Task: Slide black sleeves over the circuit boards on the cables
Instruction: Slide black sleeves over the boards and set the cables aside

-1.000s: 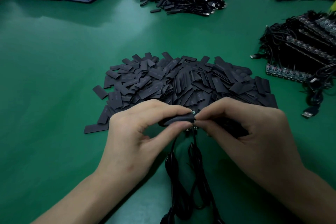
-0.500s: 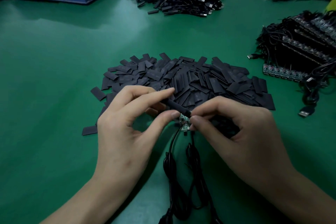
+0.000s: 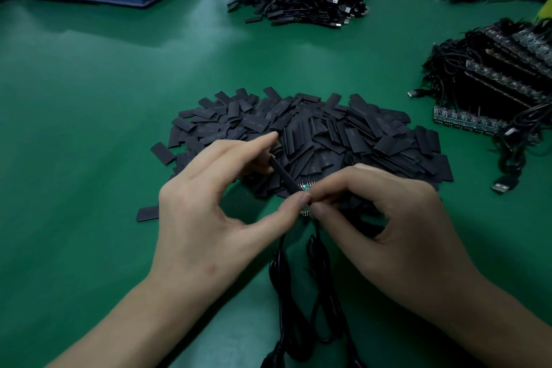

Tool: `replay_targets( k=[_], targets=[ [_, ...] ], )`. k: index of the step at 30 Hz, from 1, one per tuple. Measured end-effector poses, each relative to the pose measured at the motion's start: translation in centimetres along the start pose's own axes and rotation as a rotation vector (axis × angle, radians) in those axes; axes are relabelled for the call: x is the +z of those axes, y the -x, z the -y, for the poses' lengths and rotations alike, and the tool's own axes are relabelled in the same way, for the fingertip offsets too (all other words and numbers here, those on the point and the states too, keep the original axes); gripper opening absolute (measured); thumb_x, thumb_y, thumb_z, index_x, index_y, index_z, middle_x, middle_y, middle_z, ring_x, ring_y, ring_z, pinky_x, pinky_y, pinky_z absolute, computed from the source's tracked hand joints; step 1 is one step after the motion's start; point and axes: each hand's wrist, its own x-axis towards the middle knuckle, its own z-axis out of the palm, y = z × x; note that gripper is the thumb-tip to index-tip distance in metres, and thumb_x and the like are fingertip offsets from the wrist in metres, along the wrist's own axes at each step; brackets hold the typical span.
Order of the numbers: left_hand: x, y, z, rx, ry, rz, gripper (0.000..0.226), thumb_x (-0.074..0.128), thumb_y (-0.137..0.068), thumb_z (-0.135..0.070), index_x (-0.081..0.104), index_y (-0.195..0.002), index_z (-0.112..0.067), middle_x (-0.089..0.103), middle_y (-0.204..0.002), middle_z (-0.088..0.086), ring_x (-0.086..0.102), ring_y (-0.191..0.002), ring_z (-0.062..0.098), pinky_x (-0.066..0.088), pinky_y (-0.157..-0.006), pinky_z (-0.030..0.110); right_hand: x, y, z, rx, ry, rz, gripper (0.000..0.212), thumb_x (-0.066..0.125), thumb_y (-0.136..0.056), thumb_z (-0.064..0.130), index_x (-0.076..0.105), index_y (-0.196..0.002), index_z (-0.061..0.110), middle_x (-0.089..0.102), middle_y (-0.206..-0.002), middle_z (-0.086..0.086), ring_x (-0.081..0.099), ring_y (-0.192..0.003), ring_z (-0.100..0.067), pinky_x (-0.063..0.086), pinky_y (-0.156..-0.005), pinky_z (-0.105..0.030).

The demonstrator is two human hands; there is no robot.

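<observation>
Sleeve tips up now, off the level line it held a second ago, far end toward the pile of loose sleeves, near end at the green circuit board. Green shows at the mouth, so I'd say the slide is only starting. Left hand pinches the sleeve, index finger straight out. Right hand pinches the board, fingertips right against the left thumb, with the cable trailing back toward the person.

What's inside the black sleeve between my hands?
A green circuit board shows at the lower end of the sleeve, pinched between the left hand and right hand. How far it reaches inside is hidden; the sleeve covers it.
</observation>
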Motion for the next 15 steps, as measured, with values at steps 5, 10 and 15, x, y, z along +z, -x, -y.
replay_targets(
  k=[5,10,15],
  targets=[
    [0.0,0.0,0.0,0.01,-0.023,-0.04,0.051,0.083,-0.08,-0.036,0.072,-0.124,-0.012,0.071,-0.101,-0.001,0.07,-0.094,0.014,0.057,-0.088,0.028,-0.3,0.0,-0.4,0.009,0.013,0.051,0.014,0.073,-0.092,0.029,0.072,-0.104,0.021,0.068,-0.094,0.015,0.066,-0.092,-0.007,0.052,-0.076,-0.027],
    [0.0,-0.2,0.3,-0.168,0.102,-0.109,0.046,0.083,-0.078,-0.037,0.074,-0.12,-0.021,0.074,-0.098,-0.005,0.073,-0.093,0.017,0.059,-0.09,0.034,-0.5,-0.2,-1.0,-0.014,0.172,0.134,0.02,0.064,-0.093,0.041,0.072,-0.096,0.023,0.065,-0.093,0.015,0.061,-0.091,-0.011,0.05,-0.078,-0.038],
    [0.4,0.0,0.7,-0.282,0.09,-0.036,0.05,0.077,-0.078,-0.051,0.07,-0.125,-0.036,0.073,-0.1,-0.016,0.069,-0.092,0.005,0.054,-0.084,0.025,-1.4,-0.7,-0.9,-0.017,0.214,0.032,0.013,0.065,-0.099,0.027,0.072,-0.094,0.018,0.07,-0.085,0.011,0.066,-0.076,-0.008,0.053,-0.07,-0.034]
  ],
)
